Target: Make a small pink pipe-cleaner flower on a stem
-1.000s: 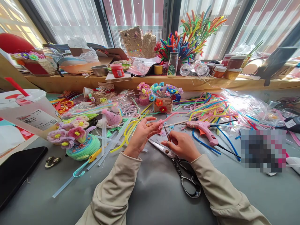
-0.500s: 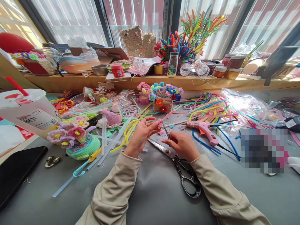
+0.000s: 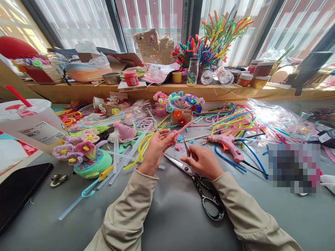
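Note:
A pink pipe cleaner point(image 3: 185, 128) is pinched in the fingertips of my left hand point(image 3: 158, 150). It has a bunched end at the fingers and a straight length pointing up to the right. My right hand point(image 3: 204, 162) is closed around small, thin-bladed scissors point(image 3: 185, 145), whose tips point up a little below and right of the pipe cleaner, apart from it. Large black-handled scissors point(image 3: 197, 186) lie on the table under my right hand. Pink fluff trimmings point(image 3: 180, 147) are scattered between my hands.
To the right lie a pink glue gun point(image 3: 229, 144) and a heap of coloured pipe cleaners point(image 3: 235, 120). On the left are clear glue sticks point(image 3: 120, 166), a green base with fuzzy flowers point(image 3: 91, 164), a drink cup point(image 3: 32, 125) and a black phone point(image 3: 22, 195).
My left hand has drawn the pink pipe cleaner slightly left and tilted it. The small scissors, previously against its bunched end, are now apart from it.

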{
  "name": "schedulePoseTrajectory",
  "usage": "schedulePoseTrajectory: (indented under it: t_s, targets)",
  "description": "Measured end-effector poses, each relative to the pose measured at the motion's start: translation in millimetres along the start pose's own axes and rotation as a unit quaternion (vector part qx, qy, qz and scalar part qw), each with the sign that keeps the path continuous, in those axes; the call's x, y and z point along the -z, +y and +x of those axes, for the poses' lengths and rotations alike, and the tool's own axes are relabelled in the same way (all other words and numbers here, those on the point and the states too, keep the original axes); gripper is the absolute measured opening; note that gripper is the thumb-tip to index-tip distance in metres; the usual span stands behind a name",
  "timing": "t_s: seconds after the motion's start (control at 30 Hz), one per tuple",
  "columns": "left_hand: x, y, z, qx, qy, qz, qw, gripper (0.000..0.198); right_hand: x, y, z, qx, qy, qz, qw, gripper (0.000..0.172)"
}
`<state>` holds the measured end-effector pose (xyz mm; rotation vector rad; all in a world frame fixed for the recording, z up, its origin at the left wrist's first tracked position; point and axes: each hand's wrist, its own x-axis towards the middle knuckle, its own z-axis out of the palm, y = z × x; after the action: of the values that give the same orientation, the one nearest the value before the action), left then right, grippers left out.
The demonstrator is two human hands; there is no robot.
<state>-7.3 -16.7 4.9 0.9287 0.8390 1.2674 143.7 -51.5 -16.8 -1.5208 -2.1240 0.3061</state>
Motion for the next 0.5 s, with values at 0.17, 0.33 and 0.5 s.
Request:
schedulePoseTrajectory:
  t_s: [0.17,0.33,0.5]
  targets:
    - [-2.4,1.6,-2.8,0.022,-0.018,0.025,0.999,0.032,1.3,-0.8,-0.8,-0.005,-0.005,-0.022,1.000,0.040]
    - [-4.6,3.4,-4.4,0.030,-0.021,0.037,0.999,0.033,0.6,-0.1,-0.5,-0.012,0.006,-0.052,0.999,0.042]
    - [-5.1,3.6,-4.2,0.027,-0.019,0.037,0.999,0.033,0.4,0.4,0.0,-0.018,0.031,-0.075,0.997,0.044]
